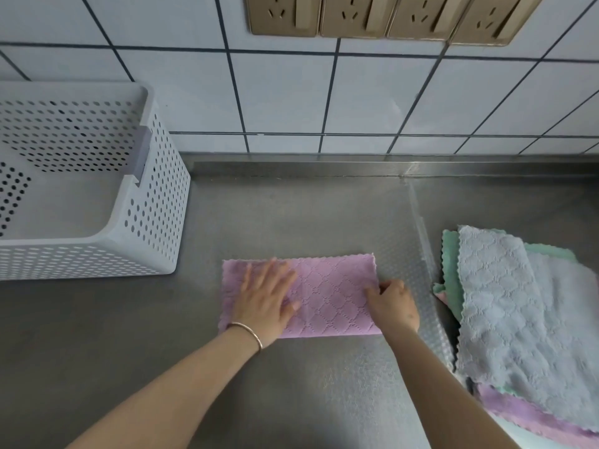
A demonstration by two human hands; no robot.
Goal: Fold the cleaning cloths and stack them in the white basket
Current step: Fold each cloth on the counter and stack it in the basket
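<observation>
A pink quilted cloth (330, 296) lies as a long rectangle on the steel counter, in front of me. My left hand (267, 298) presses flat on its left half with straight fingers. My right hand (393, 304) pinches the cloth's right edge with curled fingers. The white perforated basket (155, 222) stands at the left against the wall, and I see no cloth inside it. A pile of unfolded cloths sits at the right, with a grey cloth (518, 319) on top, green (452, 280) and pink (518, 413) ones showing under it.
The steel counter (291, 215) runs to a tiled wall with a row of gold wall sockets (382, 14) above. Bare counter lies between the basket and the pink cloth. A bracelet is on my left wrist.
</observation>
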